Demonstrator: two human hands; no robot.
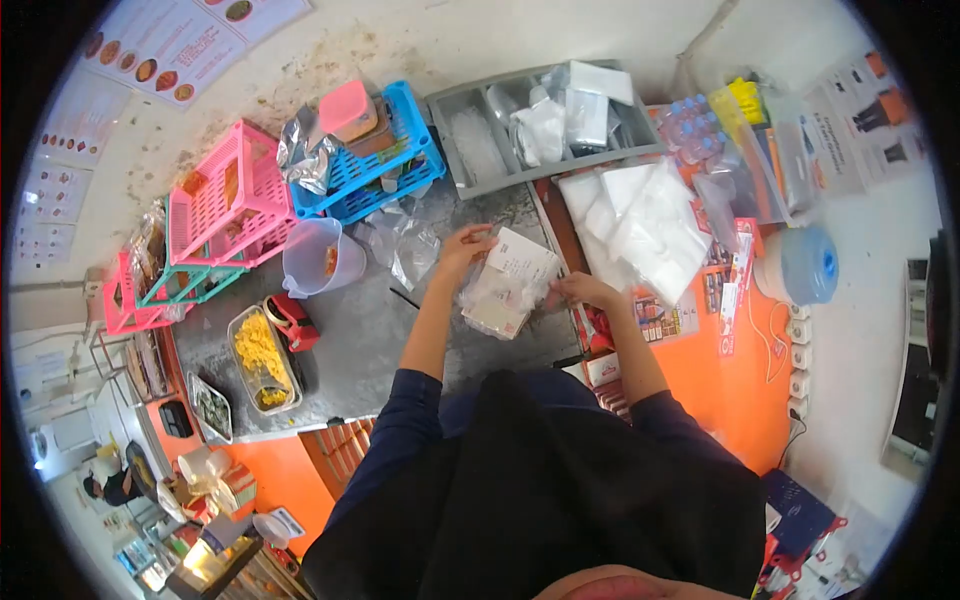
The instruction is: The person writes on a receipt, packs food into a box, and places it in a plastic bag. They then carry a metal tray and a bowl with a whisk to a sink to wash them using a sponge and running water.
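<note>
Over the dark grey counter [390, 340] is a clear plastic bag [492, 308] with pale, flat box-like packs in it; a white card or box panel with small print [523, 257] shows at its upper end. My left hand [466, 247] closes on the upper left side of this bag, fingers curled at the printed panel. On the other side, my right hand [588, 291] pinches the bag's right edge between thumb and fingers. Crumpled clear plastic [405, 245] lies left of my left hand. A stack of white plastic bags [640, 225] lies beyond my right hand.
Blue [415, 150] and pink [225, 200] baskets line the wall, beside a grey divided tray [470, 185]. Left on the counter stand a clear pitcher [322, 258], a container of yellow food [262, 355] and a red object [293, 322]. A water jug [805, 264] stands right.
</note>
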